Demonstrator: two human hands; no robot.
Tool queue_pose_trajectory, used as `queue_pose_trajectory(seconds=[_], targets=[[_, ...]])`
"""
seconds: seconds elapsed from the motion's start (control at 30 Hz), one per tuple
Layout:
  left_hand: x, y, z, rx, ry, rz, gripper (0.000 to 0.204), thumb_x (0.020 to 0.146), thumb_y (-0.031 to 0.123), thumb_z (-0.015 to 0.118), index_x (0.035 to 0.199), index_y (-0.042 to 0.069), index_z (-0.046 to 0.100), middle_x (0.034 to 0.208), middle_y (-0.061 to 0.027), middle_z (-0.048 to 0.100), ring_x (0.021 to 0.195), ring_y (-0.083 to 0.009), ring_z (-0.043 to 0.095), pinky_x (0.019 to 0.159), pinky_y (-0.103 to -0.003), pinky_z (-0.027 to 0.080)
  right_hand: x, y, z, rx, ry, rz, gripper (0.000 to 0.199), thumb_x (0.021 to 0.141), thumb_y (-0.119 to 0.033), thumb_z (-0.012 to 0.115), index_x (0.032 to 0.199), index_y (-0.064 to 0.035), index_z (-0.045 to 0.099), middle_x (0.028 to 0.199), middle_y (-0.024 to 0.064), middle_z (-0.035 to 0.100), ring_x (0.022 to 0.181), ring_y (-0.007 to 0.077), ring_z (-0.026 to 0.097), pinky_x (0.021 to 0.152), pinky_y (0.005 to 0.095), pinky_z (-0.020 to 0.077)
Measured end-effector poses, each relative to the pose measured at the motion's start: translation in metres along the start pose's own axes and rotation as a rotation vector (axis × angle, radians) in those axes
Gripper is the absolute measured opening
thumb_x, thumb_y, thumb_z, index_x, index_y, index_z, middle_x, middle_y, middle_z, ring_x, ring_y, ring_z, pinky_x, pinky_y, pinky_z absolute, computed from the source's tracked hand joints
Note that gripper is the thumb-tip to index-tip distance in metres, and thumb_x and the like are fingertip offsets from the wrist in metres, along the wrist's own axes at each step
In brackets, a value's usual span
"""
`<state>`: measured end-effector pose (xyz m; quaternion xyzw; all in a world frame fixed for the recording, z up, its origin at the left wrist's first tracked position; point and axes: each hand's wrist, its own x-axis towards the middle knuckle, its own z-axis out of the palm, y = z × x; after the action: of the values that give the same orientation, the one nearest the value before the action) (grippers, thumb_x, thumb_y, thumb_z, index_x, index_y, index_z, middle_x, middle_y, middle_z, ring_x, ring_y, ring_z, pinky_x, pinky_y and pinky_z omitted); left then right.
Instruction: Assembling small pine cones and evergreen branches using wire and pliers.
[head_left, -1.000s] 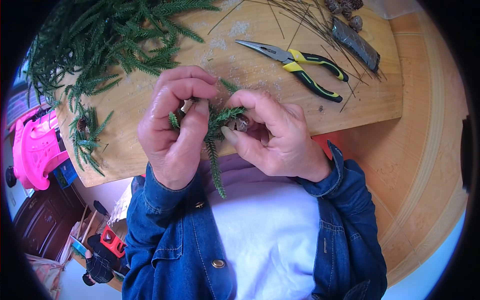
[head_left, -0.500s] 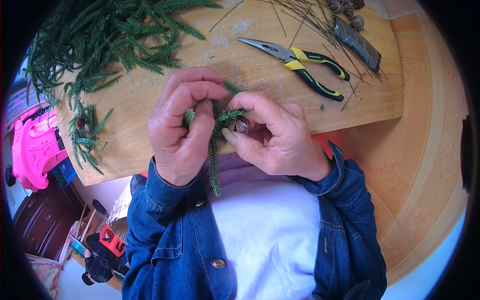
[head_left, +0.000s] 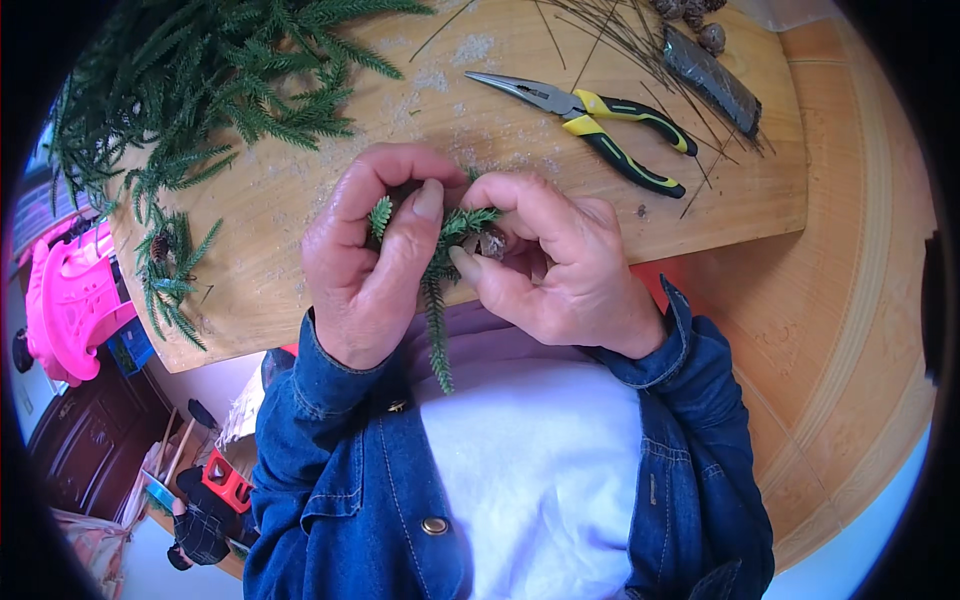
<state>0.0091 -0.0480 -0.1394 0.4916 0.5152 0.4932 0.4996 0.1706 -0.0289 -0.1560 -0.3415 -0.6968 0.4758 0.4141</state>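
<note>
Between my two hands, above the table's near edge, is a green artificial pine sprig (head_left: 437,325) with its needled tips pointing several ways. My left hand (head_left: 375,255) is closed round the sprig's left part, and one tip pokes out between thumb and fingers. My right hand (head_left: 555,260) pinches a small brown pine cone (head_left: 491,243) against the sprig, thumb below and forefinger above. The right fingers cover part of the cone. Where cone and sprig join is hidden.
Long-nose pliers (head_left: 590,120) with yellow-black handles lie beyond my right hand. Behind them are thin wire stems (head_left: 610,50), a dark wrapped bundle (head_left: 712,80) and several pine cones (head_left: 710,38). Green branches (head_left: 220,80) pile at far left; a finished-looking sprig with cone (head_left: 172,265) lies nearer.
My left fingers have curled further over the sprig, and the left thumb has risen toward the fingertips. The right hand and cone have shifted only slightly.
</note>
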Motion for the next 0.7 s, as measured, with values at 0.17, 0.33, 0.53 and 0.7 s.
queue_pose_trajectory(seconds=[0.17,0.33,0.53,0.7], targets=[[0.007,-0.001,0.004,0.235,-0.032,0.204,0.014,0.094,0.008,0.05,0.098,-0.003,0.058,0.095,-0.0073,0.059,0.086,-0.0117,0.053,0.077,-0.023,0.042,0.0,-0.002,-0.013,-0.008,0.008,-0.006,0.033,0.074,0.002,0.068,0.104,0.0014,0.056,0.062,0.0006,0.057,0.052,0.0024,0.05,0.046,0.0173,0.0385],[0.0,0.013,0.005,0.098,-0.121,0.123,0.012,0.091,0.005,0.054,0.098,-0.003,0.057,0.094,-0.0095,0.059,0.085,-0.0138,0.055,0.077,-0.025,0.043,0.004,-0.013,-0.025,0.0,-0.012,-0.024,0.033,0.073,0.002,0.068,0.104,0.0013,0.056,0.062,-0.0001,0.057,0.051,0.002,0.049,0.045,0.0171,0.0363],[0.002,0.028,-0.003,0.317,-0.181,0.291,0.017,0.088,0.003,0.057,0.103,-0.004,0.057,0.091,-0.012,0.061,0.082,-0.0156,0.058,0.072,-0.029,0.046,0.008,-0.024,-0.031,-0.009,-0.043,-0.006,0.033,0.074,0.002,0.069,0.104,0.0014,0.056,0.062,-0.0003,0.057,0.052,0.0016,0.049,0.045,0.0165,0.035],[0.0,0.043,-0.004,0.499,-0.207,0.405,0.021,0.087,0.0,0.058,0.107,-0.004,0.056,0.092,-0.0137,0.062,0.083,-0.0173,0.061,0.072,-0.029,0.048,0.013,-0.032,-0.027,0.056,-0.02,0.021,0.031,0.076,0.001,0.068,0.104,0.0015,0.056,0.062,-0.0007,0.057,0.055,0.0009,0.049,0.048,0.0161,0.0354]])
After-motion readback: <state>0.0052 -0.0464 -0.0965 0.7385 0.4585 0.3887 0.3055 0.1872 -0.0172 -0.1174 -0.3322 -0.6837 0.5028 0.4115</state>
